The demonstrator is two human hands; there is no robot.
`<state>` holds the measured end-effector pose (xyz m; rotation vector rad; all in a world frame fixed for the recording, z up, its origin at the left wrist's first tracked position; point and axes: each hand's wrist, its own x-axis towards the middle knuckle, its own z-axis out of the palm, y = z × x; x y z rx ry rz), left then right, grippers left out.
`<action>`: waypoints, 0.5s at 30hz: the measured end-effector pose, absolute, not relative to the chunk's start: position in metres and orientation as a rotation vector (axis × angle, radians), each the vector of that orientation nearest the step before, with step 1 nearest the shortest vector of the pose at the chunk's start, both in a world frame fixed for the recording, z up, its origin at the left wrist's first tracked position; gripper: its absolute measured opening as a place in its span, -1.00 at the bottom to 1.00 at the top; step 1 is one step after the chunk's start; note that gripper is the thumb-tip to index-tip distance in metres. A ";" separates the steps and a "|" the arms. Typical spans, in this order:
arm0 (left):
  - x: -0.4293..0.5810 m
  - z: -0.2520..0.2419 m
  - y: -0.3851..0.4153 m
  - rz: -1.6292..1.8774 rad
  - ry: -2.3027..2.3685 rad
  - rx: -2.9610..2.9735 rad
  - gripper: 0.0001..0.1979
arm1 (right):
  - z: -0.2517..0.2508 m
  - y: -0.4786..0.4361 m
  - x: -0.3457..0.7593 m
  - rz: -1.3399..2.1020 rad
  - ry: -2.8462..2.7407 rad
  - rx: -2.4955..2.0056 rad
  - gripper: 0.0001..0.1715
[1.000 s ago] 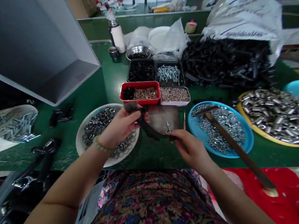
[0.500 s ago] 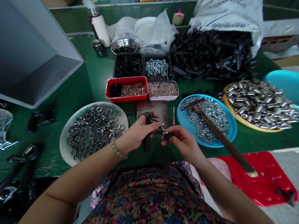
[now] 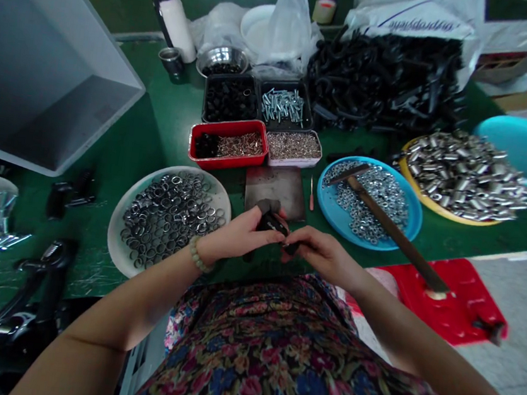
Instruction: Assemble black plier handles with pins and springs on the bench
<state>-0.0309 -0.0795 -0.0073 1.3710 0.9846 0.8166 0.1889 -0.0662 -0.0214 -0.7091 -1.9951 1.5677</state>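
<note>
**Left hand** [image 3: 240, 236]: curled nearly closed, fingers wrapped around a black plastic part [image 3: 268, 218]; a bead bracelet [image 3: 198, 255] sits on my wrist.

**Right hand** [image 3: 321, 253]: fingertips pinched tight on a small dark tip [image 3: 292, 248] against that part; I can't tell whether it is a separate piece.

**Part's place:** held up in my hands at lower centre, just below a scuffed steel plate [image 3: 276, 191].

**Close by:** left, a white plate [image 3: 118, 244] of steel rings [image 3: 171, 215]; right, a blue plate [image 3: 385, 240] of hex nuts [image 3: 368, 200], with a wooden-handled hammer [image 3: 395, 231] lying across it.

**Farther out:** a red tray [image 3: 231, 124] at top centre, a heap of black parts [image 3: 382, 78] upper right, a grey bin [image 3: 44, 71] upper left.

**Risk:** if my pinch slips, the tip could drop among the rings or nuts and get lost. A careless reach right could catch the hammer and spill nuts.
</note>
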 end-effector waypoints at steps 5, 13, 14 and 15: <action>-0.027 -0.003 -0.084 0.848 0.995 1.318 -0.40 | -0.016 -0.062 0.178 2.028 -1.467 -0.665 -0.60; -0.013 0.000 -0.089 1.083 1.004 1.016 -0.53 | -0.011 -0.058 0.161 2.164 -1.150 -0.707 -0.40; -0.012 0.002 -0.089 1.095 0.994 1.016 -0.52 | -0.012 -0.060 0.159 2.155 -1.136 -0.713 -0.40; -0.012 0.003 -0.090 1.091 0.982 1.027 -0.48 | -0.013 -0.062 0.156 2.142 -1.121 -0.716 -0.39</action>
